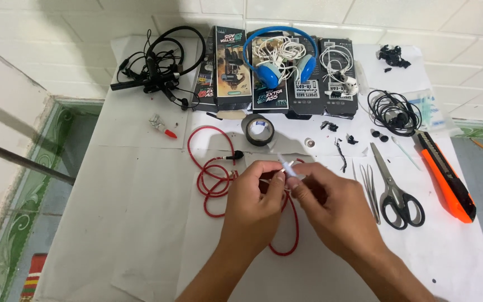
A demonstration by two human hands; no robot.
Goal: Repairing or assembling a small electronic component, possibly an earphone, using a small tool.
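The white paper-covered tabletop point(141, 223) carries everything, and its near half is mostly bare sheet, widest at seven o'clock from the hands. Its left edge drops toward a green-tiled floor at nine o'clock, and the right edge lies just past the orange and black utility knife point(447, 178) at three o'clock.

Along the far edge, at twelve o'clock, stands a row of dark printed earphone boxes point(278, 72), with blue over-ear headphones point(278, 59) resting on them and a tangle of black cables and a headband point(155, 64) at eleven.

The red braided cord point(213, 176) loops at nine o'clock of the hands and runs under them toward six o'clock.

Both hands meet at the centre. The left hand point(255, 204) pinches the cord's end between thumb and forefinger; the right hand point(331, 204) pinches a small white tube-like piece point(287, 166) against it, its tip pointing to eleven o'clock. Doing this well seems to call for steady wrists, a short grip close to the joint, and the cord left slack.

Steel scissors with black handles point(396, 187) and thin metal tweezers point(370, 187) lie just right of the right hand, so elbow room there is tight. A dark roll of tape point(258, 130) sits at twelve o'clock, near; a small red-tipped tube point(162, 127) at ten.
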